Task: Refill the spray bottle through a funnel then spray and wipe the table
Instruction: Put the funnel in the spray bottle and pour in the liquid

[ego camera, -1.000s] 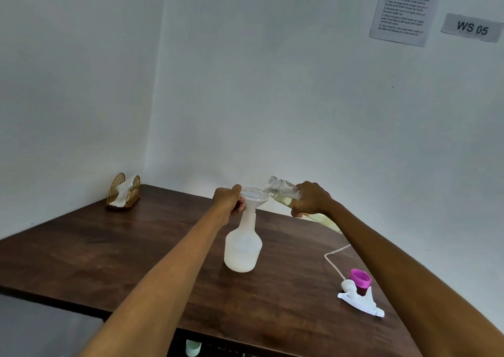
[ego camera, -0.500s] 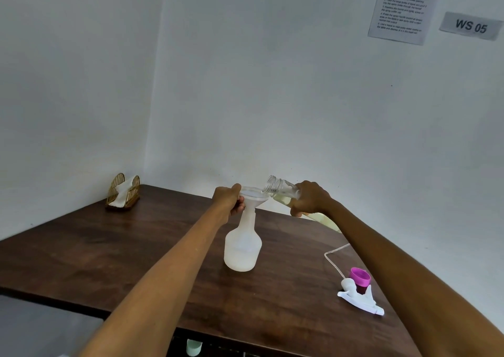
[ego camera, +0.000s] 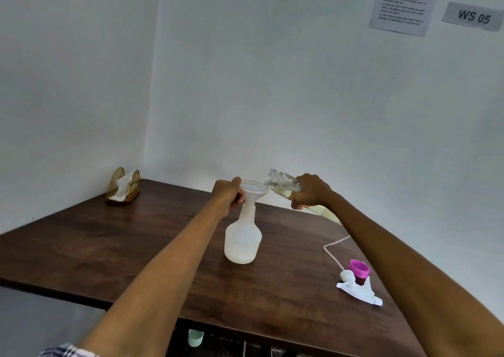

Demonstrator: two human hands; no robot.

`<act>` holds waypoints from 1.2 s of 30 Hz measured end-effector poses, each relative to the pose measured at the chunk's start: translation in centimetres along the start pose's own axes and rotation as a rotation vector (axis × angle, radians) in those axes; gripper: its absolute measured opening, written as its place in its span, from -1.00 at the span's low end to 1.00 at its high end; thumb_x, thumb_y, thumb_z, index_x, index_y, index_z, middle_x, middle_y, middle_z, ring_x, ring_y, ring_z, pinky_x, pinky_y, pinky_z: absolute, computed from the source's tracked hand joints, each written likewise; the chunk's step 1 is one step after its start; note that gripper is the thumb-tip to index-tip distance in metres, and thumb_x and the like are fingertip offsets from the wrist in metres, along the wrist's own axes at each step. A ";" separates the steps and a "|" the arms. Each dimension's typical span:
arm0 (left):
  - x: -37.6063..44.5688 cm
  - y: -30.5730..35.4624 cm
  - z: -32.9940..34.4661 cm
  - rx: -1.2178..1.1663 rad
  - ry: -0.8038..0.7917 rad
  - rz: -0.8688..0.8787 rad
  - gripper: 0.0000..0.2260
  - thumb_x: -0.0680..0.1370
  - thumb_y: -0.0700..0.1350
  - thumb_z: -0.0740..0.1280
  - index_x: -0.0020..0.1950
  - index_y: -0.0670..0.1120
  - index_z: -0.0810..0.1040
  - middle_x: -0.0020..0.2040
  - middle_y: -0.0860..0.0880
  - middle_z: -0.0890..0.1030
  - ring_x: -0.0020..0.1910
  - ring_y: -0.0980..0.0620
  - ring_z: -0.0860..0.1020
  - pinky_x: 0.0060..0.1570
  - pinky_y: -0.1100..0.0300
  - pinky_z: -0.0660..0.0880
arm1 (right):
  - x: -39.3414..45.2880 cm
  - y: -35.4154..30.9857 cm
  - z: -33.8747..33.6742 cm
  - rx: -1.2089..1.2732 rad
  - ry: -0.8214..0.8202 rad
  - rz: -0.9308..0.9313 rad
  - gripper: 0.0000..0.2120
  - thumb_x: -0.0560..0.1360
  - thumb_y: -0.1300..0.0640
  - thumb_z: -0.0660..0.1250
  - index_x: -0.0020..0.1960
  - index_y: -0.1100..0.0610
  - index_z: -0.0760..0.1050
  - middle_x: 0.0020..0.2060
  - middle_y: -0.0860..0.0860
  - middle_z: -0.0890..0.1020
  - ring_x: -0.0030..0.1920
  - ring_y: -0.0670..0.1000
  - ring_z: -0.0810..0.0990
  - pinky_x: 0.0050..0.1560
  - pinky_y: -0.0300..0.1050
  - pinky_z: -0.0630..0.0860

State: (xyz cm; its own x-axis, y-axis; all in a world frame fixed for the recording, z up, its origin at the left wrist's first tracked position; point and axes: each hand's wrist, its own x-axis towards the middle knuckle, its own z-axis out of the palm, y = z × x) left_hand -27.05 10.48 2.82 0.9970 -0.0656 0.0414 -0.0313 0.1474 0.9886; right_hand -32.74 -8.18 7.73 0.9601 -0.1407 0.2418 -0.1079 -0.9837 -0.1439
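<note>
A translucent white spray bottle (ego camera: 242, 240) stands upright on the dark wooden table (ego camera: 114, 242), without its sprayer. A clear funnel (ego camera: 255, 190) sits in its neck. My left hand (ego camera: 228, 196) grips the funnel's rim and the bottle's neck. My right hand (ego camera: 311, 190) holds a clear refill bottle (ego camera: 282, 183) with pale yellow liquid, tilted, its open mouth just over the funnel's right rim. The white trigger sprayer head (ego camera: 358, 288) with its thin tube lies on the table at the right.
A pink cap (ego camera: 359, 269) stands beside the sprayer head. A gold napkin holder (ego camera: 124, 186) with white tissues sits in the far left corner by the walls. A pale green object (ego camera: 195, 337) shows below the table's front edge.
</note>
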 end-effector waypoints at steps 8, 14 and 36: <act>0.1 0.0 0.0 0.006 0.000 -0.003 -0.78 0.57 -0.19 0.15 -0.27 -0.18 0.43 -0.38 -0.08 0.47 -0.51 0.08 0.41 -0.62 0.41 0.41 | 0.3 0.1 0.1 -0.018 -0.005 0.005 -0.71 0.07 0.06 0.43 -0.34 0.07 0.35 -0.36 -0.04 0.46 -0.21 0.07 0.47 -0.38 -0.24 0.28; 0.3 -0.1 0.0 -0.011 0.000 -0.007 -0.80 0.56 -0.19 0.15 -0.25 -0.18 0.44 -0.39 -0.07 0.47 -0.64 0.14 0.41 -0.62 0.40 0.42 | 0.2 0.1 -0.1 -0.021 -0.015 -0.022 -0.73 -0.03 0.05 0.31 -0.40 0.02 0.28 -0.43 -0.07 0.40 -0.26 0.06 0.43 -0.41 -0.25 0.24; 0.5 -0.3 -0.1 -0.005 -0.017 -0.006 -0.84 0.56 -0.18 0.15 -0.09 -0.23 0.47 -0.38 -0.08 0.49 -0.52 0.09 0.42 -0.62 0.40 0.42 | 1.0 -0.2 0.1 -0.024 -0.012 0.002 -0.73 -0.01 0.08 0.35 -0.36 0.04 0.36 -0.42 -0.06 0.44 -0.27 0.06 0.45 -0.39 -0.26 0.26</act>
State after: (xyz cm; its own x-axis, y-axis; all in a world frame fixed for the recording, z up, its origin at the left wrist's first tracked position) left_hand -26.50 10.53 2.54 0.9958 -0.0836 0.0384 -0.0253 0.1521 0.9880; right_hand -31.77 -8.10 7.89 0.9628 -0.1418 0.2299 -0.1161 -0.9858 -0.1217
